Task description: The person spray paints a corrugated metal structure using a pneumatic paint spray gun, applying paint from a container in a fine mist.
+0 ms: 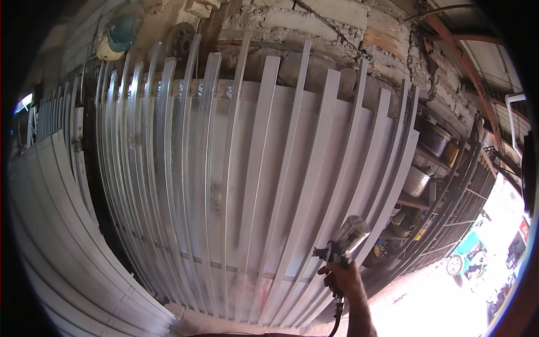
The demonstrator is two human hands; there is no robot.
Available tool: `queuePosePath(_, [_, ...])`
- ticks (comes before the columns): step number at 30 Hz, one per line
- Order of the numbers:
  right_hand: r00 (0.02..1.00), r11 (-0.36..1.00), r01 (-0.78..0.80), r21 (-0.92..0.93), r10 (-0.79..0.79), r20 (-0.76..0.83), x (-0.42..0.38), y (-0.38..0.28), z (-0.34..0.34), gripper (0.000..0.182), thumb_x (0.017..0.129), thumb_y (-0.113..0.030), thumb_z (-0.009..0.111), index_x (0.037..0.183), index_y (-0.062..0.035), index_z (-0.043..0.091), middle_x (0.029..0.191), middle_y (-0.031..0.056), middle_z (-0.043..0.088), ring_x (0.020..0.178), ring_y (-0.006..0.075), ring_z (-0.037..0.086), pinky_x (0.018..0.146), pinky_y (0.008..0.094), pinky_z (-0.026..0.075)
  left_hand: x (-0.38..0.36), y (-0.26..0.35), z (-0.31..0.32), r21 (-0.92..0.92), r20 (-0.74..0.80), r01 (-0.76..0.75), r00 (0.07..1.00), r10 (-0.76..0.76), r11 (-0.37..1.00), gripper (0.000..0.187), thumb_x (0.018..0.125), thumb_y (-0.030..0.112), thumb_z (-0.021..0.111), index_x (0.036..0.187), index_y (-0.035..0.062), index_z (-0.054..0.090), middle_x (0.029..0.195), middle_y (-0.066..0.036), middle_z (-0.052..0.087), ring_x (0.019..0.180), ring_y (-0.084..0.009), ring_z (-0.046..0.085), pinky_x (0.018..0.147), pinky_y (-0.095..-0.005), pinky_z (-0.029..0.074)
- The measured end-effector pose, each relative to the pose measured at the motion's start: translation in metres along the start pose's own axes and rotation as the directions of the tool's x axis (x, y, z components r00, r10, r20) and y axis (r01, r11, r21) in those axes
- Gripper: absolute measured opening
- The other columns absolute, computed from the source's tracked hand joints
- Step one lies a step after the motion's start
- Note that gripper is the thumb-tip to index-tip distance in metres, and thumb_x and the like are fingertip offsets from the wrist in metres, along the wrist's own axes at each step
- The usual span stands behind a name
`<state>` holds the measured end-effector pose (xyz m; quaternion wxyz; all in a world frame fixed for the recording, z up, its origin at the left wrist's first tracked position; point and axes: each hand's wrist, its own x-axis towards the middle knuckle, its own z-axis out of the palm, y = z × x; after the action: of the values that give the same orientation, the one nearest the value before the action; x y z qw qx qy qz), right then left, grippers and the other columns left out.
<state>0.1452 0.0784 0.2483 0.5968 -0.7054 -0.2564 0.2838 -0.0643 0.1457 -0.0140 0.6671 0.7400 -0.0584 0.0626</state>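
Observation:
My right hand (343, 277) is closed around the handle of a spray gun (336, 251). A clear-looking cup (353, 233) sits tilted on top of the gun, and its nozzle points left toward a large metal gate panel (233, 168). From the bottom of the handle a dark hose (338, 314) runs down out of view. Upright metal slats (261, 146) stand across the panel; those on the right look matt grey, and several on the left are shinier. My left hand is not in view.
Another slatted metal panel (62, 224) leans at the left. Behind stands a rough block wall (314, 22), with hard hats (123, 31) hanging at upper left. Shelves at right hold a metal pot (416, 181) and a bucket (435, 139). A vehicle wheel (455, 264) shows in bright light outside.

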Motion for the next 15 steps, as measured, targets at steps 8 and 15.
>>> queuePosePath(8, [0.989, 0.991, 0.131, 0.001, -0.130, 0.066, 0.010, -0.082, -0.045, 0.023, 0.093, -0.014, 0.059, 0.110, 0.0012, 0.061, 0.079, 0.0180, 0.072, 0.047, 0.0170, 0.062, 0.034, 0.0278, 0.045, -0.071, -0.034, -0.050, 0.193, -0.222, 0.276, 0.947, -0.232, 0.942, 0.057, 0.096, 0.026, 0.067, 0.143, 0.0055, 0.042, 0.126, -0.017, 0.055, 0.100, -0.0293, 0.065, 0.086, -0.0418, 0.054])
queuePosePath(15, [0.949, 0.953, 0.295, -0.069, -0.300, -0.091, 0.000, -0.162, -0.074, 0.021, 0.092, -0.013, 0.058, 0.108, 0.0018, 0.059, 0.078, 0.0186, 0.071, 0.043, 0.0171, 0.060, 0.031, 0.0281, 0.043, -0.121, -0.054, -0.075, 0.209, -0.312, 0.397, 0.893, -0.324, 0.894, 0.047, 0.098, 0.025, 0.064, 0.137, 0.0042, 0.047, 0.119, -0.014, 0.058, 0.095, -0.0262, 0.065, 0.082, -0.0394, 0.054])
